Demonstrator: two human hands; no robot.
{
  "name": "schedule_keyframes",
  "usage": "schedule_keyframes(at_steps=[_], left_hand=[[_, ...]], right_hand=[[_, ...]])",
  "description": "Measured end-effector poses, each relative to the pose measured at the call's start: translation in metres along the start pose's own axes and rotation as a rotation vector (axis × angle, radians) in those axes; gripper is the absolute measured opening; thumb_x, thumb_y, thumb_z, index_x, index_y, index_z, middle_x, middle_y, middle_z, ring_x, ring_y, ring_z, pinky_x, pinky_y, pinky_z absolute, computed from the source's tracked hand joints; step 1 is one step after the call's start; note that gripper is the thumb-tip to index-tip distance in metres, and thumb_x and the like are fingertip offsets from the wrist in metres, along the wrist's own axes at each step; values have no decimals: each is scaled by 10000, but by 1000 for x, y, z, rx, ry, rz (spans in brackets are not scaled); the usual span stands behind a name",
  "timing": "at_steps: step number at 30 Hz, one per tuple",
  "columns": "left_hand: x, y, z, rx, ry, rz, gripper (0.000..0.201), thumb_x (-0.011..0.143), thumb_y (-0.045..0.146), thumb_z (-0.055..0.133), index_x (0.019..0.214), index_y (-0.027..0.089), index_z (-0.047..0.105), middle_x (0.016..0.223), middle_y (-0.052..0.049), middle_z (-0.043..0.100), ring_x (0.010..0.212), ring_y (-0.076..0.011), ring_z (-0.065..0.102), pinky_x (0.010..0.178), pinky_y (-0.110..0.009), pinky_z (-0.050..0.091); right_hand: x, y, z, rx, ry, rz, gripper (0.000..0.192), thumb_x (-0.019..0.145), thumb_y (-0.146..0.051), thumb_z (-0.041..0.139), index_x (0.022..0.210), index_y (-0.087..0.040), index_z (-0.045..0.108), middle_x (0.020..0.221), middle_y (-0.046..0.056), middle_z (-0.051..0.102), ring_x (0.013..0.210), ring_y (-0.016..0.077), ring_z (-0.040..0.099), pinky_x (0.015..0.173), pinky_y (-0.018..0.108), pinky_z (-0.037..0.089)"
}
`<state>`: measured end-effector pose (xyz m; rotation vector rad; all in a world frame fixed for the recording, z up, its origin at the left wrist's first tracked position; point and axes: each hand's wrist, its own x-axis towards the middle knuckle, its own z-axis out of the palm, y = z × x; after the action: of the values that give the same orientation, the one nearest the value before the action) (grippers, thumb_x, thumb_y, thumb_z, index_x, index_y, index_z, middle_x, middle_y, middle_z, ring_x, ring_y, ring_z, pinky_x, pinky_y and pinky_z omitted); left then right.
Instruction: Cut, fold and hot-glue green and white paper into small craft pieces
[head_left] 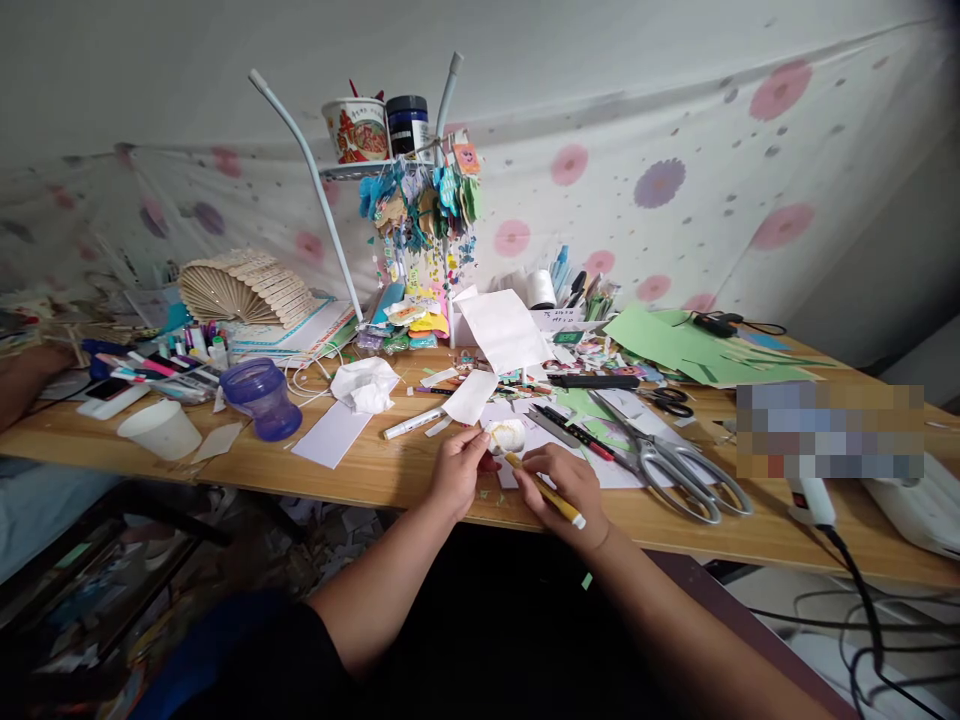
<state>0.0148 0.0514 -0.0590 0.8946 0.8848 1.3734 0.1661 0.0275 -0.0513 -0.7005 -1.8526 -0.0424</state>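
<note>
My left hand (457,474) pinches a small white paper cutout (507,436) by its left side, just above the table's front edge. Yellow lines run along the cutout's left part. Closed around a yellow marker (553,496) is my right hand (571,485); the marker's tip end points up-left and meets the cutout's lower edge, though exact contact is hard to tell. Something red (489,463) shows under the cutout, partly hidden by my left fingers. Large silver-grey scissors (679,470) lie right of my right hand, near a black pen (559,418).
A white marker (414,423), crumpled tissue (365,384), a purple cup (260,398) and a white cup (160,430) stand or lie to the left. Green paper (675,345) lies at the back right. A corded white tool (812,498) rests far right. Another person's arm (30,385) reaches in at far left.
</note>
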Motion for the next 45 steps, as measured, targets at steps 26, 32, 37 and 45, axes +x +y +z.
schedule_keyframes(at_steps=[26,32,37,45], left_hand=[[1,-3,-2,-5,-6,42,282,659,393,722,674,124,639,620,24,538,515,-72,486,518,-220,474],[0,-1,0,-36,-9,32,282,643,387,735,679,121,648,615,25,543,501,-68,482,523,-228,482],[1,-2,0,-34,-1,35,273,644,378,738,694,121,661,620,22,555,505,-70,498,510,-214,468],[2,-2,0,-32,5,34,276,654,387,728,730,128,672,652,15,574,521,-75,503,520,-221,479]], right_hand=[[-2,1,-2,-41,84,86,113,785,-128,600,779,-215,528,678,11,613,600,144,602,541,261,475],[-2,4,0,-31,66,77,125,779,-118,610,779,-212,529,685,14,611,602,138,596,546,257,473],[-2,4,1,-7,17,52,121,780,-135,618,811,-215,533,707,17,625,625,142,608,565,261,485],[-2,4,1,-51,51,71,96,799,-155,597,797,-220,527,694,15,627,612,140,608,555,257,488]])
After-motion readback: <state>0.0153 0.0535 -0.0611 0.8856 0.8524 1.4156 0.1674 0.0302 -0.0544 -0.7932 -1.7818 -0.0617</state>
